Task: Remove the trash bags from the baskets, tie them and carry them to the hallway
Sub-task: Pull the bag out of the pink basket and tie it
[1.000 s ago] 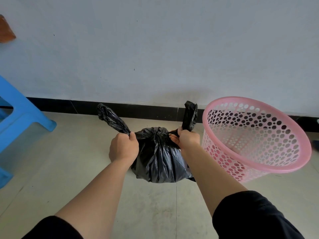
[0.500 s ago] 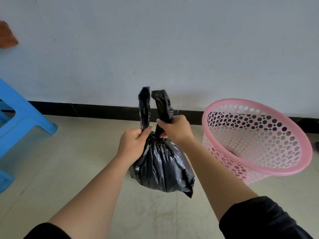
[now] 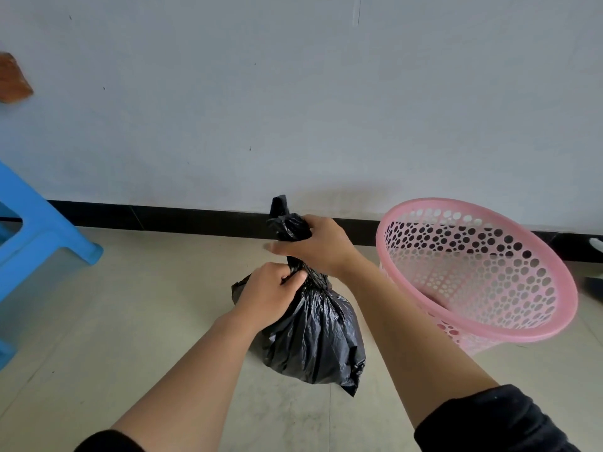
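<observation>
A full black trash bag (image 3: 313,337) hangs in front of me above the tiled floor. Its two top ends are gathered into one twisted neck that sticks up between my hands. My right hand (image 3: 318,247) is closed around the upper part of that neck. Just below and to the left, my left hand (image 3: 269,293) pinches the neck where it meets the bag's body. The pink perforated basket (image 3: 535,327) stands to the right of the bag, tilted toward me, with no bag in it.
A blue plastic stool (image 3: 36,236) stands at the left edge. The white wall with a black baseboard (image 3: 169,215) runs close behind the bag. A dark object (image 3: 594,288) lies on the floor at the far right edge.
The two bag ends, held wide apart a second ago, were brought together and are now twisted into one neck. My right hand moved above my left, and the bag hangs lower.
</observation>
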